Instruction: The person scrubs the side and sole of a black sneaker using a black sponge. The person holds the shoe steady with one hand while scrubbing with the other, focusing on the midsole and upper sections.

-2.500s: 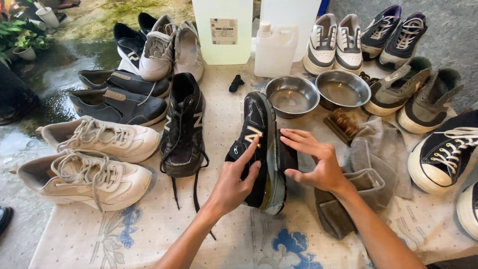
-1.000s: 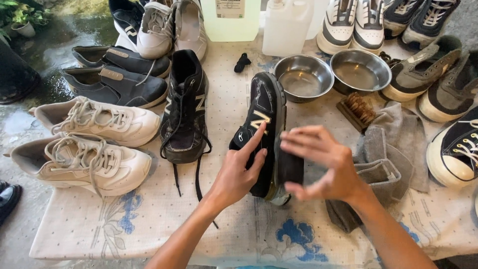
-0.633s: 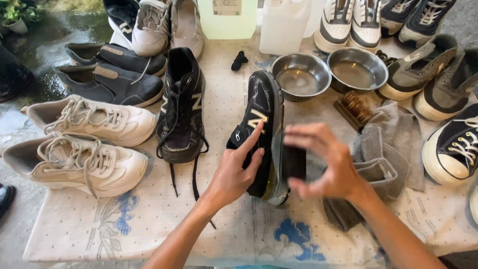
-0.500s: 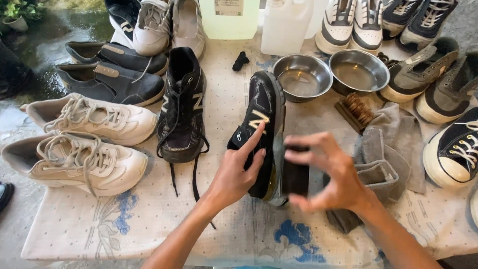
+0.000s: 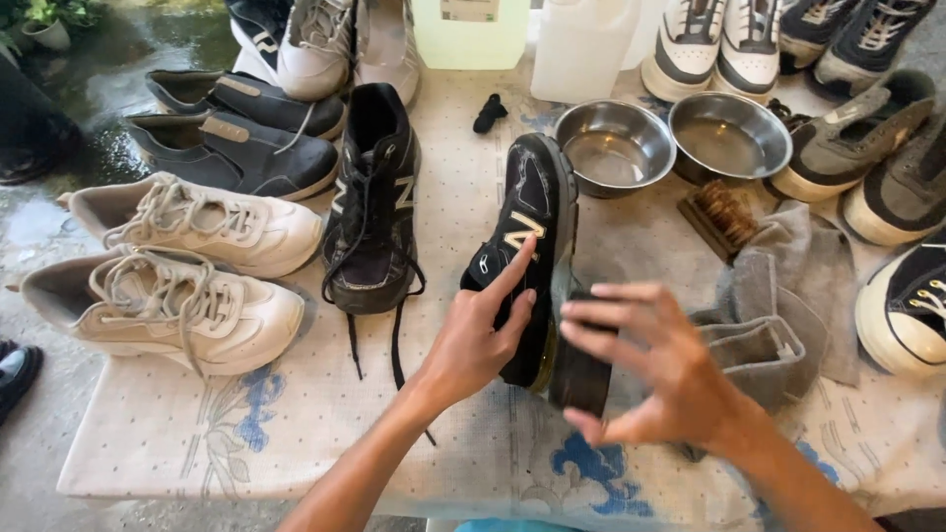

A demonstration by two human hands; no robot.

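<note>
head | left hand (image 5: 478,340) grip clamped on black mesh sneaker (image 5: 527,246) | right hand (image 5: 655,379) grip clamped on dark block (image 5: 581,374)

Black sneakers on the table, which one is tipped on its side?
The black sneaker held by the left hand; its sole edge faces the right hand. The laced black sneaker beside it stands upright.

At the table's far edge stands a pale green translucent container (image 5: 471,34), a small white rectangular label (image 5: 469,9) on its front. Just beside it, to the right, stands a white plastic jug (image 5: 581,49), no label showing.
</note>
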